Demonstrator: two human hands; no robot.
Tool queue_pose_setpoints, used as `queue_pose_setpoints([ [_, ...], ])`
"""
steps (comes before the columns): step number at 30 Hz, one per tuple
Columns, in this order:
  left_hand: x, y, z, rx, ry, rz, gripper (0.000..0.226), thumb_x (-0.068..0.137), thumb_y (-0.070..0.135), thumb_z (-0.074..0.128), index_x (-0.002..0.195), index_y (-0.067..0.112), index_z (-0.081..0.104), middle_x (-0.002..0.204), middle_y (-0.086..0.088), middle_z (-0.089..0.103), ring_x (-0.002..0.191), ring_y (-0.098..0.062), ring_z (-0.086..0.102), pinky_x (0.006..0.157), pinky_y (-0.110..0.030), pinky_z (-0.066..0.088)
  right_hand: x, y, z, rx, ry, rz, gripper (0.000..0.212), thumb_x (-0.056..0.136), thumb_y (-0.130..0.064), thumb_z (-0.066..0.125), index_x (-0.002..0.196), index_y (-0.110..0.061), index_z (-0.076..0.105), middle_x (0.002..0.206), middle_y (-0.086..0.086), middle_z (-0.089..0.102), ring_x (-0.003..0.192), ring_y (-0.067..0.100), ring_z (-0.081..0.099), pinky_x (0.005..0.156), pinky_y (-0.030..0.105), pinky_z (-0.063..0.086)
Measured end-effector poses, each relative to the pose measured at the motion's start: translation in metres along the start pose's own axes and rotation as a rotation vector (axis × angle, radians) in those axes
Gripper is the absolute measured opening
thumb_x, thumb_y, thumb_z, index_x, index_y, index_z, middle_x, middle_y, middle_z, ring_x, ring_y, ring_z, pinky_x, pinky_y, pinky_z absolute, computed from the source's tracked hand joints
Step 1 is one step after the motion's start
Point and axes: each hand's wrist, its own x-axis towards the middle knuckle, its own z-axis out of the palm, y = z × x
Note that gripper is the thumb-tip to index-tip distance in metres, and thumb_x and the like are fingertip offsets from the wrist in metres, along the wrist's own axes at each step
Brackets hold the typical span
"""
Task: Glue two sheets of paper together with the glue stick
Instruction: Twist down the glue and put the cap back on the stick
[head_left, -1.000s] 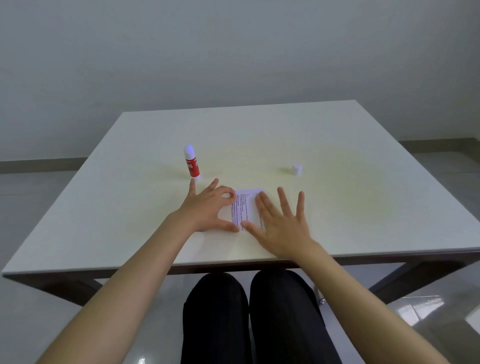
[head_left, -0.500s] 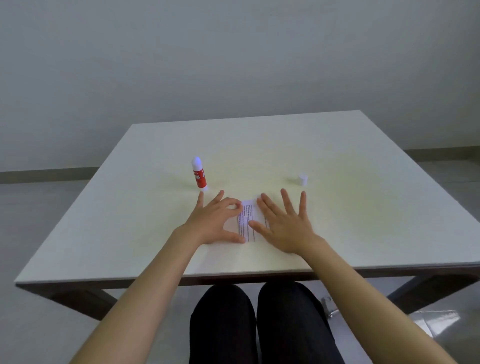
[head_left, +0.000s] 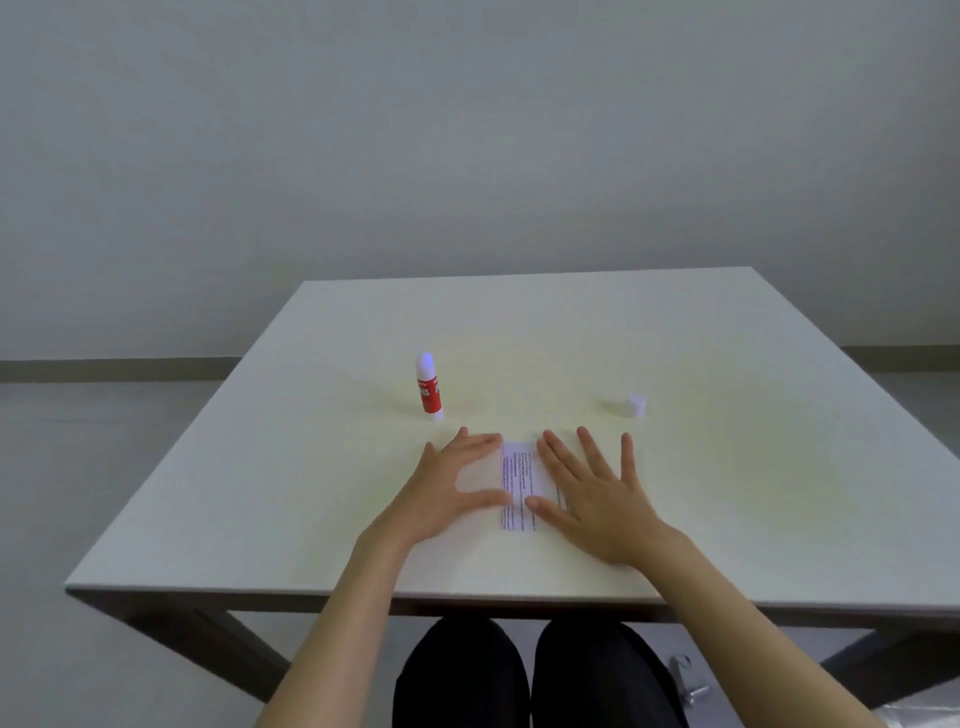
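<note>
A small printed paper (head_left: 519, 483) lies flat on the white table (head_left: 727, 467) near the front edge. My left hand (head_left: 447, 488) rests flat on the table, its fingertips and thumb touching the paper's left edge. My right hand (head_left: 592, 493) lies palm down with fingers spread over the paper's right part, covering it. I cannot tell whether one sheet or two lie there. A red and white glue stick (head_left: 429, 387) stands upright, uncapped, behind my left hand. Its white cap (head_left: 636, 406) sits apart on the table to the right.
A grey wall rises behind the table. My legs in dark trousers (head_left: 519, 675) show under the front edge. A dark table leg (head_left: 223, 639) slants at the lower left.
My left fingers have straightened from a curled pinch to lie flatter at the paper's left edge. My right hand stays pressed on the paper. The camera has tilted upward.
</note>
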Motion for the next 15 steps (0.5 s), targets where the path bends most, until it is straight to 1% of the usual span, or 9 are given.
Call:
queue_pose_setpoints([
  [2,0.001,-0.005,-0.005,-0.251,0.436,-0.03,0.047,0.078,0.026,0.073,0.123,0.025,0.06,0.125,0.014,0.058,0.127,-0.011,0.05,0.101,-0.009,0.03,-0.002,0.0,0.003,0.0,0.041,-0.01,0.088,0.074,-0.076,-0.011,0.148,-0.029,-0.016,0.159,-0.015,-0.017,0.147,0.02,-0.019,0.109,0.054,-0.024],
  [3,0.005,-0.007,-0.01,-0.278,0.634,-0.063,0.045,0.079,0.021,0.073,0.121,0.022,0.061,0.12,0.01,0.061,0.119,-0.012,0.055,0.094,-0.009,0.036,-0.003,0.0,0.003,0.008,0.067,-0.01,0.086,0.074,-0.075,-0.012,0.147,-0.03,-0.02,0.158,-0.016,-0.019,0.147,0.019,-0.019,0.111,0.053,-0.023],
  [4,0.011,-0.008,-0.017,-0.294,0.748,-0.111,0.049,0.079,0.019,0.073,0.126,0.019,0.057,0.124,0.005,0.06,0.117,-0.014,0.056,0.094,-0.014,0.039,-0.004,-0.001,0.002,0.022,0.096,-0.014,0.082,0.075,-0.075,-0.011,0.144,-0.032,-0.023,0.157,-0.016,-0.022,0.147,0.018,-0.02,0.112,0.053,-0.022],
  [5,0.018,-0.008,-0.023,-0.302,0.774,-0.168,0.057,0.08,0.018,0.072,0.133,0.016,0.051,0.131,0.0,0.057,0.121,-0.015,0.053,0.098,-0.021,0.039,-0.006,-0.002,0.0,0.044,0.122,-0.017,0.079,0.077,-0.074,-0.008,0.143,-0.033,-0.026,0.156,-0.015,-0.023,0.146,0.017,-0.021,0.113,0.052,-0.021],
  [7,0.034,-0.008,-0.029,-0.317,0.697,-0.265,0.068,0.082,0.021,0.069,0.142,0.011,0.038,0.144,-0.005,0.048,0.131,-0.016,0.046,0.106,-0.029,0.035,-0.009,-0.004,-0.004,0.138,0.164,-0.013,0.077,0.08,-0.072,-0.001,0.143,-0.036,-0.025,0.156,-0.014,-0.025,0.145,0.014,-0.023,0.114,0.048,-0.021],
  [9,0.048,-0.009,-0.03,-0.309,0.648,-0.314,0.057,0.085,0.024,0.065,0.136,0.006,0.046,0.138,-0.008,0.054,0.129,-0.017,0.049,0.103,-0.03,0.037,-0.011,-0.004,-0.009,0.271,0.212,0.008,0.077,0.084,-0.069,0.01,0.149,-0.034,-0.012,0.157,-0.013,-0.02,0.145,0.01,-0.02,0.114,0.044,-0.021],
  [11,0.056,-0.006,-0.029,-0.284,0.674,-0.3,0.023,0.087,0.023,0.06,0.101,0.005,0.064,0.103,-0.01,0.071,0.098,-0.017,0.064,0.084,-0.029,0.043,-0.013,-0.006,-0.013,0.434,0.294,0.046,0.068,0.091,-0.058,0.028,0.151,-0.029,0.014,0.159,-0.012,0.001,0.148,0.009,-0.003,0.118,0.042,-0.013],
  [13,0.058,-0.005,-0.027,-0.28,0.727,-0.282,0.022,0.086,0.023,0.058,0.075,0.003,0.06,0.068,-0.005,0.066,0.062,-0.011,0.058,0.069,-0.027,0.039,-0.014,-0.009,-0.017,0.614,0.393,0.079,0.05,0.094,-0.043,0.046,0.141,-0.024,0.041,0.152,-0.006,0.033,0.143,0.011,0.026,0.121,0.04,0.011],
  [15,0.058,-0.001,-0.026,-0.306,0.743,-0.286,0.03,0.085,0.027,0.058,0.066,0.003,0.06,0.058,0.001,0.065,0.053,-0.006,0.052,0.062,-0.024,0.039,-0.011,-0.013,-0.024,0.84,0.403,0.105,0.031,0.092,-0.031,0.056,0.123,-0.024,0.059,0.131,-0.005,0.057,0.125,0.011,0.051,0.105,0.027,0.038],
])
